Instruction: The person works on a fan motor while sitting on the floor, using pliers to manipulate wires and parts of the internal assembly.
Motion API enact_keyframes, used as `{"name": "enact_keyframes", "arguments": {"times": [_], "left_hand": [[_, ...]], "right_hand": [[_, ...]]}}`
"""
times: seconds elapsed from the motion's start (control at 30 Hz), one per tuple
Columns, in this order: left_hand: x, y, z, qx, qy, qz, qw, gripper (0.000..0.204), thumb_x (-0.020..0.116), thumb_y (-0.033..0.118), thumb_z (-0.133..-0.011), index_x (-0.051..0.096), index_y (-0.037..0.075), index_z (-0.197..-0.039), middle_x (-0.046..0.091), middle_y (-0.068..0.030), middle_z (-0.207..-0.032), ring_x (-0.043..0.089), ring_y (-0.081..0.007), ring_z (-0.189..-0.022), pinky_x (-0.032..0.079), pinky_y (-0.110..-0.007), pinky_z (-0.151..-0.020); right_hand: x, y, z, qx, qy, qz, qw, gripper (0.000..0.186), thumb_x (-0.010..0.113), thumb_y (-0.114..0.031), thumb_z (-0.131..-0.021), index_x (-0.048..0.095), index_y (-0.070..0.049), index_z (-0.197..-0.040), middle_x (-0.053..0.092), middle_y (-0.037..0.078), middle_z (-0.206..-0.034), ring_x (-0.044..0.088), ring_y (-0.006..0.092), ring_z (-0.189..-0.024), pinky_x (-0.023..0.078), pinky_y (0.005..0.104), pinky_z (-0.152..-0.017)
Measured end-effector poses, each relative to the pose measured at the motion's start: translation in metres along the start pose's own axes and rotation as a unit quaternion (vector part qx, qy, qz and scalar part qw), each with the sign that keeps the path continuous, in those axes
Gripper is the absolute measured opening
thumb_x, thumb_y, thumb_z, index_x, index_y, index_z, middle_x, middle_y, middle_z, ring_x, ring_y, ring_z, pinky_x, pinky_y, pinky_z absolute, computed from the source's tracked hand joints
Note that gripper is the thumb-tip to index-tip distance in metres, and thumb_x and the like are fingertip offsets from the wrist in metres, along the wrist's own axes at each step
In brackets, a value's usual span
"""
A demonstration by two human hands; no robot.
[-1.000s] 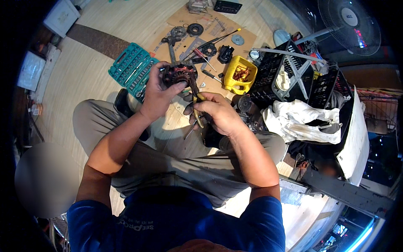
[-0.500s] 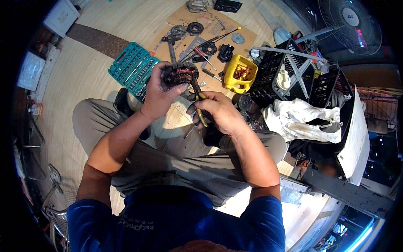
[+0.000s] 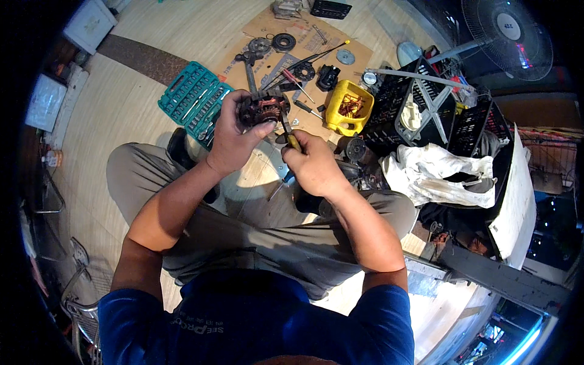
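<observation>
My left hand (image 3: 234,143) is wrapped round a dark, ring-shaped motor part with copper windings (image 3: 263,111), held up above the floor between my knees. From the right, my right hand (image 3: 316,165) grips a pair of pliers with yellow handles (image 3: 292,141). The jaws reach the right side of the part; whether they bite a wire cannot be made out. My fingers cover most of the handles. Beneath my right hand, a blue-handled screwdriver (image 3: 285,181) lies on the floor.
Ahead, a cardboard sheet (image 3: 359,61) bears a hammer (image 3: 250,72), a red-handled screwdriver (image 3: 288,74) and round metal parts. A teal socket set (image 3: 176,109) lies open at left. A yellow cut-down jug (image 3: 333,115) with copper scraps, black crates (image 3: 389,100) and white cloth (image 3: 420,176) stand right.
My right hand has closed further round the pliers' handles, which were spread and showing more before. The wrist has turned, uncovering the blue screwdriver. The left hand has hardly moved.
</observation>
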State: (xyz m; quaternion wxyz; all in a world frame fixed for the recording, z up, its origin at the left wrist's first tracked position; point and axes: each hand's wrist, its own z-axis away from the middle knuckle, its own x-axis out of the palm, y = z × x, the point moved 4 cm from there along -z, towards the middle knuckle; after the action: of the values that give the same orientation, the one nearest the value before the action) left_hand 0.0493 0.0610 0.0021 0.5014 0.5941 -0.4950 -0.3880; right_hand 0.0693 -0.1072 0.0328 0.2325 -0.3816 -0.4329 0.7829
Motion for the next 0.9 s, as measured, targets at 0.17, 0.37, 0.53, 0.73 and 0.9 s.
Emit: {"name": "enact_keyframes", "arguments": {"times": [0.17,0.37,0.53,0.73,0.9], "left_hand": [[0.002,0.012,-0.005,-0.033,0.017,0.097,0.995,0.055,0.068,0.000,-0.082,0.032,0.002,-0.124,0.057,-0.0100,-0.110,0.059,-0.0142,-0.099,0.050,-0.028,-0.086],[0.002,0.024,-0.015,-0.071,0.028,0.178,0.981,0.049,0.067,0.000,-0.084,0.034,0.002,-0.120,0.058,-0.0087,-0.107,0.059,-0.0128,-0.098,0.051,-0.027,-0.085],[0.005,0.022,-0.020,-0.051,0.038,0.239,0.969,0.048,0.068,-0.001,-0.083,0.035,0.000,-0.118,0.059,-0.0095,-0.106,0.059,-0.0131,-0.097,0.052,-0.028,-0.083],[-0.006,0.006,-0.024,-0.212,0.107,0.238,0.942,0.045,0.067,0.006,-0.086,0.038,-0.002,-0.120,0.060,-0.0108,-0.106,0.062,-0.0138,-0.094,0.053,-0.029,-0.080],[-0.014,-0.004,-0.021,-0.160,0.050,0.329,0.929,0.044,0.063,0.011,-0.089,0.036,0.000,-0.122,0.059,-0.0140,-0.111,0.065,-0.0207,-0.091,0.058,-0.033,-0.071]], "right_hand": [[0.004,-0.009,0.002,-0.099,0.108,0.104,0.984,0.023,0.056,-0.012,-0.082,0.056,0.004,-0.098,0.060,0.015,-0.072,0.057,0.0214,-0.068,0.046,0.0372,-0.066],[0.007,-0.013,-0.004,-0.157,0.128,0.000,0.979,0.023,0.057,-0.007,-0.080,0.056,0.003,-0.101,0.058,0.013,-0.074,0.053,0.0162,-0.069,0.045,0.0318,-0.066],[0.003,-0.023,-0.007,-0.181,0.131,0.077,0.972,0.033,0.058,-0.006,-0.077,0.055,0.005,-0.108,0.063,0.025,-0.085,0.062,0.0418,-0.084,0.049,0.0408,-0.076],[-0.005,-0.041,0.003,-0.400,0.250,0.256,0.844,0.040,0.063,-0.004,-0.072,0.051,0.002,-0.110,0.058,0.021,-0.089,0.059,0.0391,-0.077,0.049,0.0440,-0.070],[-0.037,-0.034,-0.001,-0.299,0.289,0.078,0.906,0.021,0.060,-0.004,-0.080,0.053,0.001,-0.098,0.056,0.012,-0.077,0.056,0.0256,-0.067,0.047,0.0335,-0.065]]}}
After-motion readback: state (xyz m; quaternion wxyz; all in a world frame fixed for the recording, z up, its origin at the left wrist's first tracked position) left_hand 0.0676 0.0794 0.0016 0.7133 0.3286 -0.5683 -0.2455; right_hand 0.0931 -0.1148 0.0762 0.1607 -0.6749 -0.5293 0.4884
